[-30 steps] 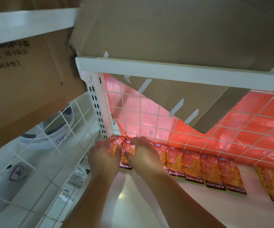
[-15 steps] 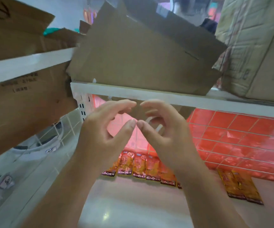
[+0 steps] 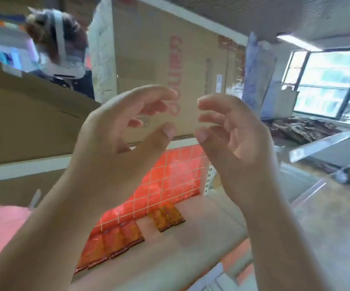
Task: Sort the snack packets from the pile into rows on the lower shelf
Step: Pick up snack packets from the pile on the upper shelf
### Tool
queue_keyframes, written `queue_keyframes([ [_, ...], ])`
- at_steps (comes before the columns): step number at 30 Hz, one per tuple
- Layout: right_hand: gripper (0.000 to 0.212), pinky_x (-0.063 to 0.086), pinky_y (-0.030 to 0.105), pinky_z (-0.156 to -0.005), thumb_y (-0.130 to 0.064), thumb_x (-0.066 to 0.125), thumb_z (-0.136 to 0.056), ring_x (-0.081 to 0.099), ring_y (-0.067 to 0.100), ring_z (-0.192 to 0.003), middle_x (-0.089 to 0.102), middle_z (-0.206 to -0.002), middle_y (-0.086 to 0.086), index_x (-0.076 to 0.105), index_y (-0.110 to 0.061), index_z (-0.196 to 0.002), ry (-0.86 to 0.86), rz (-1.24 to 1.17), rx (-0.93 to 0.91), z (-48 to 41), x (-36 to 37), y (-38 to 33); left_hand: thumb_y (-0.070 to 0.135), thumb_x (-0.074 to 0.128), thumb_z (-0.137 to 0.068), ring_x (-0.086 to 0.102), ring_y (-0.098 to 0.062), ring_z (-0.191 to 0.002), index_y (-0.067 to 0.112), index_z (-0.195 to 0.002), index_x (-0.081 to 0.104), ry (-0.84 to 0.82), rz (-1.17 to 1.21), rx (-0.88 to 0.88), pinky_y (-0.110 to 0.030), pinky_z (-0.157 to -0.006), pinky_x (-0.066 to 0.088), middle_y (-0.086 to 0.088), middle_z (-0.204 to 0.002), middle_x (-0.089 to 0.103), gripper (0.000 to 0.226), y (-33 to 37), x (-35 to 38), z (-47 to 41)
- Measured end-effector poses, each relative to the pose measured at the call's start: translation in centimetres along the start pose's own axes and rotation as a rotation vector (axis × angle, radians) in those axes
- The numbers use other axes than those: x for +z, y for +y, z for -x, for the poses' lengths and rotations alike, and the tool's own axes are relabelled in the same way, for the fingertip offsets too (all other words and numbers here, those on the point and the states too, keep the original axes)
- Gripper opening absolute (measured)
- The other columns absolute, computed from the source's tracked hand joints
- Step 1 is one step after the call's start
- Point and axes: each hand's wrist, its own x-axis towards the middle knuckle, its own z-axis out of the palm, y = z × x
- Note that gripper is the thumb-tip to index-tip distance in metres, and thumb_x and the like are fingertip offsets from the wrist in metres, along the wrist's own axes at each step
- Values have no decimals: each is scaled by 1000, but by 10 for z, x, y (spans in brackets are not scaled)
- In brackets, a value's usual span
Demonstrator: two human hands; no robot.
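Note:
My left hand (image 3: 115,141) and my right hand (image 3: 233,139) are raised in front of the camera, fingers loosely curled and apart, holding nothing. Below them, on the lower shelf (image 3: 180,246), a row of orange-red snack packets (image 3: 115,242) lies against the red wire-grid back panel (image 3: 170,181). A separate pair of more yellow-orange packets (image 3: 166,217) lies further right in the same row. A pile of dark reddish packets (image 3: 302,128) lies on a surface at the far right, below the window.
Large cardboard boxes (image 3: 159,70) stand on the upper shelf (image 3: 22,166). Another person (image 3: 58,55) wearing a headset is behind the boxes at upper left. A clear plastic strip (image 3: 321,145) and a window (image 3: 329,80) are at right.
Both hands have left the packets on the lower shelf, risen and moved slightly apart. The view has swung up and to the right, showing the room and the pile.

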Motion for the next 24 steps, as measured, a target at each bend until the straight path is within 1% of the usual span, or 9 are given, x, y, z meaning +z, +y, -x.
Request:
queue_keyframes([
  [3, 30, 55, 46, -93, -48, 64, -87, 65, 13, -114, 69, -114, -15, 64, -43, -116, 109, 124, 35, -1, -69, -4, 42, 60, -90, 63, -12, -121, 42, -130, 65, -68, 41, 60, -47, -98, 52, 20, -119, 69, 40, 24, 45, -27],
  [7, 32, 54, 34, -86, -52, 62, -82, 66, 8, -110, 70, -110, -18, 65, -48, -114, 221, 256, 81, 2, -161, -2, 46, 59, -88, 61, 0, -121, 47, -130, 63, -137, 120, 121, -41, -100, 50, 28, -118, 68, 42, 57, 119, -58],
  [11, 28, 50, 27, -82, -43, 65, -88, 67, 6, -106, 69, -111, -21, 67, -39, -116, 262, 340, 109, 10, -252, 19, 52, 59, -85, 59, 12, -117, 53, -127, 63, -184, 170, 123, -26, -97, 47, 32, -118, 66, 42, 81, 199, -79],
  [15, 37, 51, 32, -80, -57, 61, -83, 65, 0, -108, 69, -116, -22, 66, -43, -117, 302, 444, 154, 17, -340, 43, 53, 62, -90, 54, 18, -116, 57, -127, 60, -233, 177, 110, -9, -91, 41, 31, -119, 66, 37, 95, 280, -99],
  [16, 39, 51, 33, -82, -59, 61, -82, 65, 0, -108, 69, -115, -22, 66, -43, -117, 310, 454, 160, 19, -360, 49, 52, 63, -91, 54, 19, -113, 58, -126, 60, -242, 176, 104, -4, -86, 41, 30, -119, 66, 36, 98, 301, -103],
  [18, 32, 50, 30, -83, -55, 64, -83, 65, 0, -108, 70, -113, -22, 66, -44, -113, 321, 464, 170, 22, -394, 60, 52, 65, -92, 52, 24, -109, 63, -121, 58, -261, 171, 90, 3, -79, 39, 32, -117, 65, 32, 101, 335, -108],
  [20, 26, 47, 26, -80, -49, 65, -84, 66, 0, -104, 70, -107, -23, 66, -47, -110, 317, 468, 193, 24, -423, 72, 58, 63, -89, 48, 29, -108, 70, -117, 54, -276, 146, 82, 0, -77, 41, 39, -117, 62, 32, 103, 366, -112],
  [22, 27, 47, 24, -76, -53, 65, -81, 67, 0, -101, 70, -103, -23, 65, -51, -108, 300, 481, 219, 25, -447, 85, 64, 60, -84, 49, 27, -110, 74, -116, 52, -278, 131, 66, -11, -86, 42, 44, -119, 58, 34, 100, 395, -118],
  [24, 29, 48, 26, -75, -55, 65, -78, 68, 4, -96, 70, -103, -22, 65, -52, -107, 285, 473, 237, 26, -465, 100, 68, 56, -79, 52, 22, -113, 73, -118, 52, -287, 122, 39, -20, -92, 45, 43, -119, 60, 39, 97, 419, -123],
])
